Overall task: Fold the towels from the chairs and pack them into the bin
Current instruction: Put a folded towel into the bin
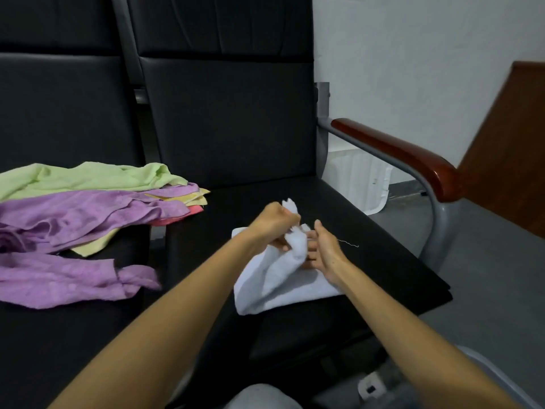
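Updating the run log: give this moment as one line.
step: folding white towel | left hand: grips towel corner | right hand: touches the fold | place: armchair seat | waiting: coloured towel pile, neighbouring seat

Quick counts. Two black chairs side by side: left chair [59, 113], right chair [230, 119]. One wooden armrest [395, 154] showing. Two hands, both mine: left hand [275, 221], right hand [324, 249]. One white towel [283, 287]. In the coloured pile I count one green towel [88, 177] and one pink towel [177, 220]. Purple shows as two stretches, upper purple cloth [73, 211] and lower purple cloth [59, 281]; one towel or two, can't tell. Yellow towel [94, 245] edges peek out at two places, so at least one, maybe two. One white bin [359, 178]. One loose thread [349, 244].
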